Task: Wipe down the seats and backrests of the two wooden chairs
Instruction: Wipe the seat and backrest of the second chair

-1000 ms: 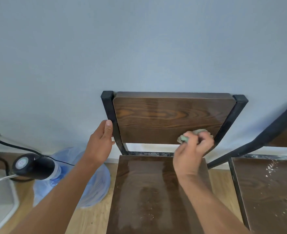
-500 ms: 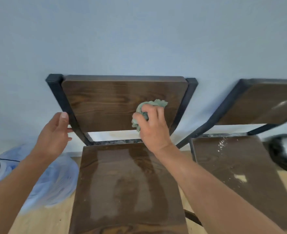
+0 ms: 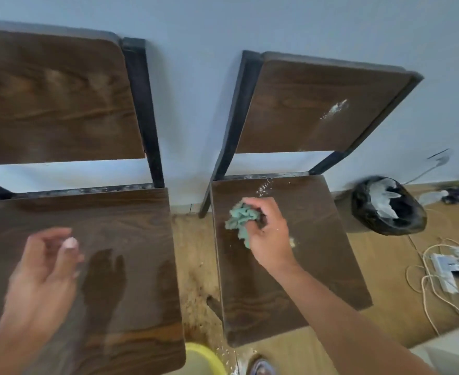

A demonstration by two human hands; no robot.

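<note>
Wiping begins on the right chair's seat [image 3: 290, 266]: right hand [image 3: 270, 234] clenches the green cloth [image 3: 240, 219]; white residue [image 3: 333, 108] at 1 o'clock remains on its backrest [image 3: 304, 109]. Left chair [image 3: 87, 239] appears clean. Left hand [image 3: 42, 274] loosely curled, empty.

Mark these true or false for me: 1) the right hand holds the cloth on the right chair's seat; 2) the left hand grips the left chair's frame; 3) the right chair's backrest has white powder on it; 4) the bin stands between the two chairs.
1) True. The right hand presses the cloth onto the right seat.
2) False. The left hand hovers open over the left seat, gripping nothing.
3) True. White powder marks the right backrest.
4) False. The bin stands right of the right chair.
</note>
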